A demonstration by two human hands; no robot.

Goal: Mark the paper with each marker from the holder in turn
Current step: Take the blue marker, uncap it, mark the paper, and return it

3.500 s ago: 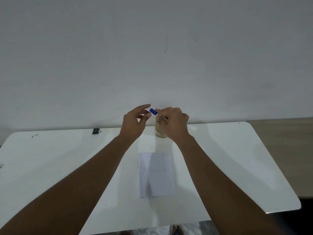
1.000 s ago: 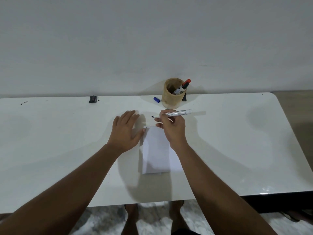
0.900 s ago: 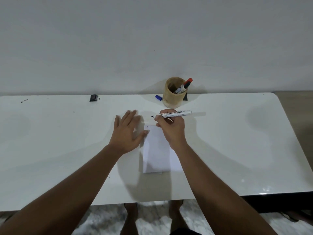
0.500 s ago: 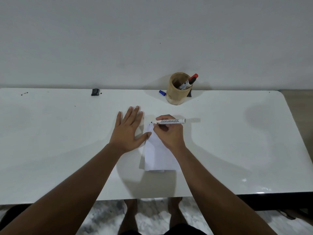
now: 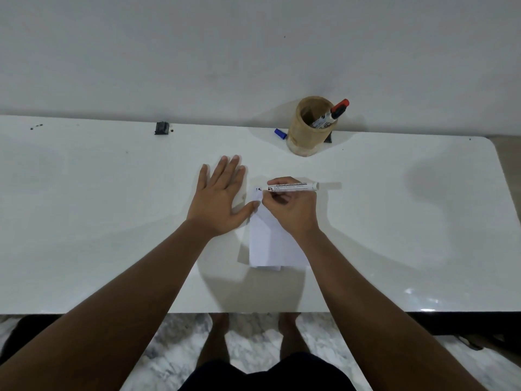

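A folded white paper (image 5: pixel 265 244) lies on the white table (image 5: pixel 394 227). My right hand (image 5: pixel 290 210) holds an uncapped white marker (image 5: pixel 293 187) lying nearly level, its dark tip at the paper's far left corner. My left hand (image 5: pixel 222 198) rests flat on the table, fingers spread, its thumb touching the paper's left edge. A round wooden holder (image 5: pixel 308 131) stands near the wall with a red-capped marker (image 5: pixel 334 114) leaning in it. A blue cap (image 5: pixel 280 133) lies just left of the holder.
A small black object (image 5: pixel 161 128) sits at the table's back edge on the left, another dark item (image 5: pixel 328 138) behind the holder. The wall rises right behind the table. My bare feet (image 5: pixel 217 334) show on a marbled floor below the near edge.
Since the earliest frame the blue cap came off and now lies by the holder. My right hand brought the marker down to the paper; my left hand went flat beside it.
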